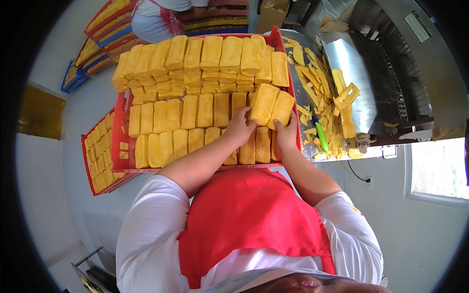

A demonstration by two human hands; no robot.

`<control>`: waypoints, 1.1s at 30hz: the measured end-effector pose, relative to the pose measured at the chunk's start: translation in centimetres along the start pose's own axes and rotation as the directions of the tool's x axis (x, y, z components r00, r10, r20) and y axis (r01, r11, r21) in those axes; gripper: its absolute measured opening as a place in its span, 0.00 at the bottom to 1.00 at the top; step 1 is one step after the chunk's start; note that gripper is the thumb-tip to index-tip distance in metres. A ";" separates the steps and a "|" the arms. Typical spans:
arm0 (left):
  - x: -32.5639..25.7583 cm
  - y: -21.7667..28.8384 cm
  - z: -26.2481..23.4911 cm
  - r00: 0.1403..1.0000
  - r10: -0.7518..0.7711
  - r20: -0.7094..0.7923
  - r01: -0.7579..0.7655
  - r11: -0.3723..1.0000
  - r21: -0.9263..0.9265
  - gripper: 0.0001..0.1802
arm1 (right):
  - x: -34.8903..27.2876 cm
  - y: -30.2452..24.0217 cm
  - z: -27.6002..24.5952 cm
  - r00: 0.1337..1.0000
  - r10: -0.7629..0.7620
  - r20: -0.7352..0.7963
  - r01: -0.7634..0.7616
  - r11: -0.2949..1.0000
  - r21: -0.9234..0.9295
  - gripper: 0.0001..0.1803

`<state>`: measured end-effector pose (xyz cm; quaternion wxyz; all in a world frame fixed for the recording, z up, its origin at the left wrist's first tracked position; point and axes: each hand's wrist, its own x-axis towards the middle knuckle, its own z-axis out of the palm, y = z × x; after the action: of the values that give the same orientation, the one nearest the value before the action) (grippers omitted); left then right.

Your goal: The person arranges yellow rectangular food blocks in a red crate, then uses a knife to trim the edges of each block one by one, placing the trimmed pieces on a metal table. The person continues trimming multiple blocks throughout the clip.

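Between my two hands is a pair of yellow loaf-shaped blocks (271, 105), side by side and touching, held above the right part of a red crate (117, 146). My left hand (240, 128) grips the pair at its left and near edge. At the right and near edge, my right hand (287, 132) closes around it, thumb on the near end. Beneath them, rows of similar yellow blocks (161, 117) stand packed in the crate. Along its far side more blocks (200, 53) are stacked higher. My hands partly hide the blocks below them.
Right of the crate, a metal table (312, 44) bears yellow scraps (317, 83) and a green-handled knife (321, 134), beside a metal machine (391, 73). Another filled red crate (100, 151) sits lower left. Stacked trays (110, 24) and a person (156, 22) are at the far side.
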<state>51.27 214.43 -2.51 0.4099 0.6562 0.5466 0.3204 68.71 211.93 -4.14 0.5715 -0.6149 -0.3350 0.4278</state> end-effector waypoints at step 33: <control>12.1 4.8 -5.7 0.896 0.430 0.109 -0.403 0.684 0.608 0.26 | 14.7 -7.1 4.9 0.922 -0.303 0.240 0.376 0.567 -0.733 0.49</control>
<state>50.85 227.07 4.03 0.0779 0.8530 0.4656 0.2225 70.87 228.10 0.92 0.3122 -0.7030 -0.6204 0.1530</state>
